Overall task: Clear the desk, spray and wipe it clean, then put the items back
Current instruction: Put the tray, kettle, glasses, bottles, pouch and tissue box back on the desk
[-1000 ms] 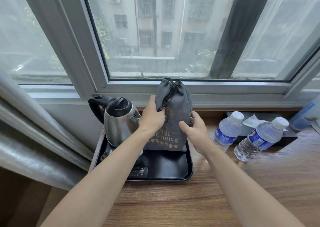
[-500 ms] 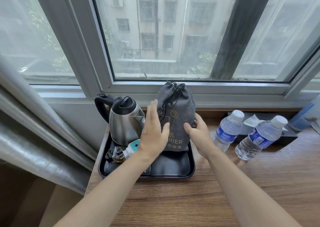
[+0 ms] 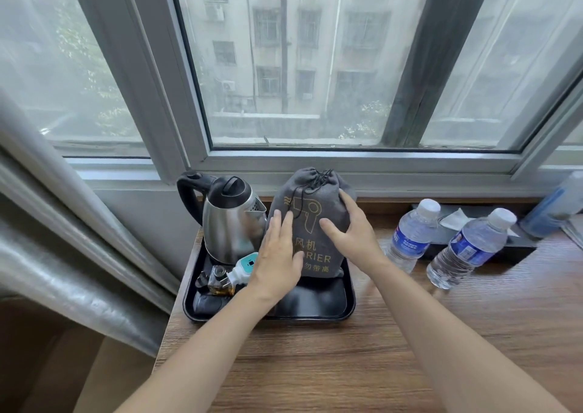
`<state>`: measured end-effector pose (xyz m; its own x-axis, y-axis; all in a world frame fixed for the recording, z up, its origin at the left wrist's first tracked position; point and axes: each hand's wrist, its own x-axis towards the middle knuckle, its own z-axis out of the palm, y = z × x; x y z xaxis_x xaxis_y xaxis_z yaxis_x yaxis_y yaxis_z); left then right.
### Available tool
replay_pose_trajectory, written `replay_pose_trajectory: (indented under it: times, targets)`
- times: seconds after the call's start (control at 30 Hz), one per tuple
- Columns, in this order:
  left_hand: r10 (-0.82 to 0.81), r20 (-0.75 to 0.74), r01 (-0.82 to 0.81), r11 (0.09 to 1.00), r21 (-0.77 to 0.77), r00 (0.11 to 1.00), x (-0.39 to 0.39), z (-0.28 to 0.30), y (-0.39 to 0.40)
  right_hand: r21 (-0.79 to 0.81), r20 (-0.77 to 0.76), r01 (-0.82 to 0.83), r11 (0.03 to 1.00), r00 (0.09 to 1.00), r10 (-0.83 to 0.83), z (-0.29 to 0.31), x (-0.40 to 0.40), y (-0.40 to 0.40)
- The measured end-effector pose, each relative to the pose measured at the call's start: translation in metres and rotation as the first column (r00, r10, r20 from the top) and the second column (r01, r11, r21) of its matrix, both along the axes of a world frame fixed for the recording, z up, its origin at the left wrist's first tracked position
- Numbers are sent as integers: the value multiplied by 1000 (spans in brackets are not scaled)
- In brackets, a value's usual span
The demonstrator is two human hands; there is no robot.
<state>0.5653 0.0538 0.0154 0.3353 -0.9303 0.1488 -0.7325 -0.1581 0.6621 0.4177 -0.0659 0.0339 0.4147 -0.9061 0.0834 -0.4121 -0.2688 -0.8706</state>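
Note:
A grey drawstring hair-drier bag [image 3: 310,192] stands upright at the back of a black tray [image 3: 348,299] on the wooden desk [image 3: 347,365]. My left hand [image 3: 279,255] lies flat with straight fingers against the bag's lower left front. The fingers of my right hand [image 3: 351,233] rest along the bag's right side, thumb spread over the front. A steel kettle [image 3: 230,223] stands in the tray just left of the bag. In front of the kettle lie a small white and teal plug-in device [image 3: 244,266] and a dark object [image 3: 208,302].
Two water bottles [image 3: 413,236] [image 3: 470,248] stand right of the tray. A black tissue box [image 3: 517,244] sits behind them. A blue bottle [image 3: 555,204] leans at the far right edge. The window sill runs along the desk's back; a grey curtain [image 3: 63,239] hangs at left.
My left hand let go of the bag's upper left and slid down to its lower front, fingers straightened. My right hand shifted up over the bag's right front. The bag stays upright.

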Motion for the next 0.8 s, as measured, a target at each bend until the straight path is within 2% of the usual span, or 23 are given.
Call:
replay_pose_trajectory:
  times: [0.13, 0.23, 0.4, 0.47, 0.53, 0.63, 0.7, 0.73, 0.8]
  targets:
    - [-1, 17, 1, 1000, 16, 1000, 1, -5, 4, 45, -31, -2, 999, 1000, 4, 1, -1, 1]
    - [-15, 57, 14, 1000, 16, 998, 1, -8, 5, -50, -71, 54, 997, 996, -57, 4, -4, 13]
    - [1, 89, 0, 1000, -8, 996, -8, -9, 11, -207, -21, 83, 975, 996, -90, 12, -26, 51]
    - [-26, 53, 29, 998, -53, 998, -16, -9, 13, -115, 0, 165, 979, 986, -167, 8, -43, 62]
    - [-67, 15, 69, 993, -97, 998, -25, -10, 14, 59, 57, 329, 943, 942, -332, -9, -62, 70]
    - [-144, -11, 141, 979, -148, 990, -42, -11, 12, 249, 113, 607, 754, 755, -645, -38, -91, 72]
    - [-188, -12, 184, 969, -164, 982, -52, -13, 10, 286, 44, 686, 669, 688, -724, -48, -107, 65]
    - [-204, -11, 200, 966, -165, 979, -57, -14, 10, 276, 16, 683, 677, 701, -713, -50, -112, 60]
    - [-222, -18, 216, 962, -166, 975, -65, -15, 10, 209, -20, 618, 758, 777, -629, -52, -120, 48]
